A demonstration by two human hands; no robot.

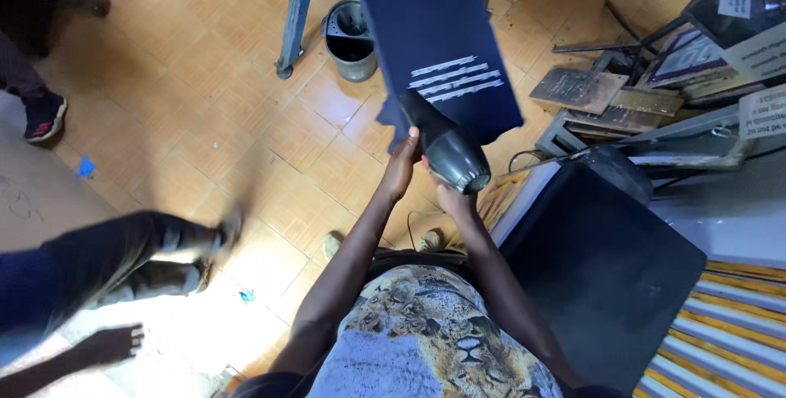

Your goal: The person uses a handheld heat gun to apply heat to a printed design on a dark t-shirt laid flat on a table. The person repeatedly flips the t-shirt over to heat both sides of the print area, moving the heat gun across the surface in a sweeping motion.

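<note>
A: Signs and labels, by place?

B: Upper right, leaning in a heap: a dark framed board (pixel 686 56) with a purple panel, and pale placards (pixel 761 111) with dark print at the right edge. Flat wooden boards (pixel 578 88) lay in front of them. White stripes (pixel 454 79), four slanted bars, sat on the navy cloth.

A: The held things?

B: The navy cloth (pixel 438 38) hung at top centre, stripes on its lower part, lower edge ragged. A black hair dryer (pixel 449 148) was just below it, barrel tilted, its wide end toward the camera. The left hand (pixel 402 165) was at the cloth's lower edge beside the dryer; fingers curled, but whether they pinched the cloth I could not tell. The right hand (pixel 455 200) was under the dryer, fingers wrapped round its handle.

A: Edges and room?

B: A black tabletop (pixel 602 271) stood right of the arms, its near corner rounded. The tiled floor (pixel 246 128) lay open to the left and centre. A grey bucket (pixel 350 38) stood beside a blue metal leg (pixel 296 13). Lower left, another person's legs (pixel 123 255) and a hand (pixel 110 343) were well apart from the dryer.
</note>
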